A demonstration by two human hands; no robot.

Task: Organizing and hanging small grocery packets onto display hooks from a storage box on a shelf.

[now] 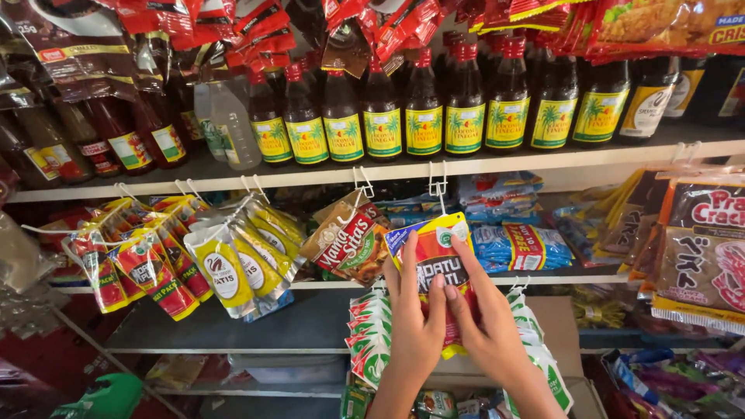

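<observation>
Both my hands hold a red and yellow sauce pouch (436, 256) that hangs on a white wire hook (439, 186) under the upper shelf. My left hand (414, 326) grips the pouch's left side, fingers up along its edge. My right hand (483, 314) presses its right side, with the index finger reaching toward the top corner. A brown and red pouch (348, 242) hangs on the hook just left of it. Green, white and red pouches (371, 341) hang below, partly behind my wrists.
A row of dark vinegar bottles with yellow labels (424, 109) stands on the upper shelf (326, 174). Yellow and red pouches (225, 264) hang at the left. Blue packets (516, 244) lie behind. Cracker bags (702, 256) hang at the right.
</observation>
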